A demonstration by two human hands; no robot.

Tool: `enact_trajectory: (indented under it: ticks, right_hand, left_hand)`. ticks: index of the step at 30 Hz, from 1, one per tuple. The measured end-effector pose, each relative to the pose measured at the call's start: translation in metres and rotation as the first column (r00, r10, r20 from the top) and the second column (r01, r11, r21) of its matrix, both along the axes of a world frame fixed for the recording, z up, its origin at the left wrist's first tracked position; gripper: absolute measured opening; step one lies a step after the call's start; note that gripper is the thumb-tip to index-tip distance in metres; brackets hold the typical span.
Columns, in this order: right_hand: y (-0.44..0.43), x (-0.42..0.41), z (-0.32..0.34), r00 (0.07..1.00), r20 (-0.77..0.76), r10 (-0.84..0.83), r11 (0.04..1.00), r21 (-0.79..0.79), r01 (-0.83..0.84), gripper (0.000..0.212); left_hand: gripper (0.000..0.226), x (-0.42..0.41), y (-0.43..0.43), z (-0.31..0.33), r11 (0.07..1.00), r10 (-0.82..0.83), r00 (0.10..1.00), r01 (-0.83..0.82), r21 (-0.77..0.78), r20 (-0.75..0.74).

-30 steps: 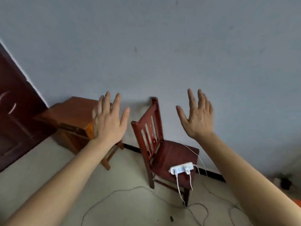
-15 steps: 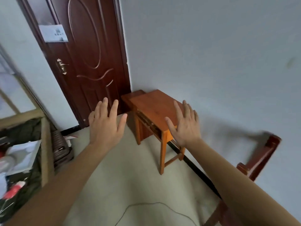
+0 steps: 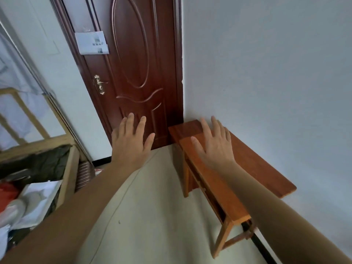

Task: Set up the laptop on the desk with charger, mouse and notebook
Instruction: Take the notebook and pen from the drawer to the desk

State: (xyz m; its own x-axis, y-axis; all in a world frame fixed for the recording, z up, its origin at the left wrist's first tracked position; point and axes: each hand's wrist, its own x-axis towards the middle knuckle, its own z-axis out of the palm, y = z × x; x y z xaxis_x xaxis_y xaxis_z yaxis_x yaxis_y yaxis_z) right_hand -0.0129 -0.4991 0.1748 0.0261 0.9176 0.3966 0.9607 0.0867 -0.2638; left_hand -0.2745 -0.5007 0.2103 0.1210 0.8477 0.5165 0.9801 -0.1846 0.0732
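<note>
The desk (image 3: 257, 161) has drawn nearer; left hand (image 3: 131, 143) and right hand (image 3: 213, 147) spread flat, empty.

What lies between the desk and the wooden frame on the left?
Head view: pale floor with a thin cord on it; the left forearm hides part of the stretch between desk and wooden frame.
</note>
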Motion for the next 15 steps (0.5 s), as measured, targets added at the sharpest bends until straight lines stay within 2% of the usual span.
enact_trajectory:
  ticks: [5,9,12,15]
  right_hand:
    - [0.113,-0.009,0.008,1.000,-0.008,0.011,0.999,-0.031,-0.011,0.068]
    - [0.201,-0.024,-0.010,0.996,0.076,0.037,0.997,-0.068,-0.032,0.070]
    - [0.275,-0.039,-0.027,0.999,0.054,-0.008,0.995,-0.095,0.013,0.071]
    - [0.343,-0.052,-0.029,0.997,0.052,-0.055,0.995,-0.077,0.059,0.071]
  left_hand:
    - [0.063,-0.007,0.105,0.000,1.000,0.023,1.000,-0.024,-0.010,-0.008]
    - [0.064,-0.030,0.188,-0.021,0.996,0.043,0.999,-0.042,-0.078,0.011]
    - [0.063,-0.055,0.262,-0.042,0.990,0.056,0.998,-0.053,-0.130,0.025]
    - [0.065,-0.072,0.333,-0.046,0.994,0.010,1.000,-0.009,-0.110,0.008]
